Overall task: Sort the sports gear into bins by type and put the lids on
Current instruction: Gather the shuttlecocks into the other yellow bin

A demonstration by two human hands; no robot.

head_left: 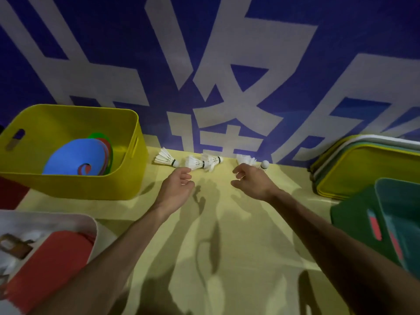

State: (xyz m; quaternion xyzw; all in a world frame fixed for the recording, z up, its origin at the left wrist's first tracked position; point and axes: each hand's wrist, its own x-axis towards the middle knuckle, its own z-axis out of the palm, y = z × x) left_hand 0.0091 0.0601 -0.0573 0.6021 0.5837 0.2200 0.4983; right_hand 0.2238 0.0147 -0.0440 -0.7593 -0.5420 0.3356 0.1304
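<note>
Several white feather shuttlecocks lie in a row on the yellow floor against the blue wall: one at the left [165, 158], two overlapping in the middle [204, 163], one at the right [251, 161]. My left hand [176, 185] hovers just below the middle pair, fingers curled apart, holding nothing. My right hand [251, 181] is just below the right shuttlecock, fingers apart, empty. A yellow bin [127, 178] at the left holds flat coloured discs [77, 156]. Stacked lids [363, 169] lean at the right.
A white bin [91, 223] with a red item inside stands at the lower left. A teal bin [386, 201] and a dark green bin [347, 217] stand at the right edge. Bare yellow floor lies under my arms.
</note>
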